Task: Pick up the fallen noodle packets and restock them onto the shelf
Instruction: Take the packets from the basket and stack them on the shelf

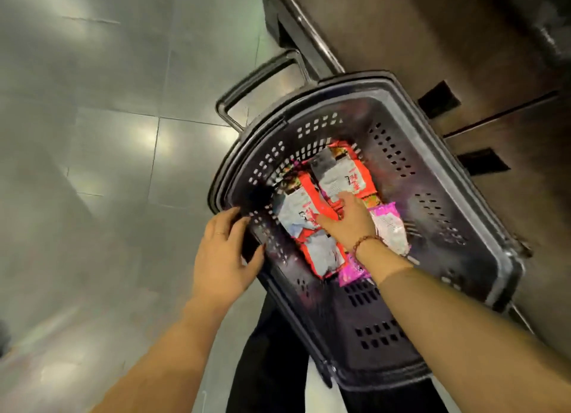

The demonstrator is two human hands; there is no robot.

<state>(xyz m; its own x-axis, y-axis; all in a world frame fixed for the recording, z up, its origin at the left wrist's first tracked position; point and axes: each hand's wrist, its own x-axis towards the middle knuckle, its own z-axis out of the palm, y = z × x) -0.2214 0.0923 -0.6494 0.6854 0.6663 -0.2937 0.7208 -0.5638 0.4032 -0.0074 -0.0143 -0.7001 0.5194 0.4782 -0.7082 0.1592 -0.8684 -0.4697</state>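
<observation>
The noodle packets [296,211] lie loose in a heap at the bottom of a dark basket [438,177], which stands on the tiled floor [108,134] just beside a brown unit [432,41]. No shelf board is in view.

The left hand [222,252] is curled over the near rim of the basket and clamped on it. The right hand [349,221], with a bead bracelet [367,242] at the wrist, reaches down onto the heap. Its fingers lie over the red wrappers, but I cannot tell whether they pinch one or only rest there.

The wrappers look slick and they overlap. A grab at one edge could drag a neighbour up with it and let it slide back, or spill it over the rim onto the floor. A hard squeeze would likely crush the brittle noodles inside. The basket seems tipped towards the person, so if the left hand lets go it may rock and shift the heap.

Counted: two hands; one basket with one long handle [256,81]; three red packets [340,174] and two pink packets [389,227] showing. More may be buried under them.
</observation>
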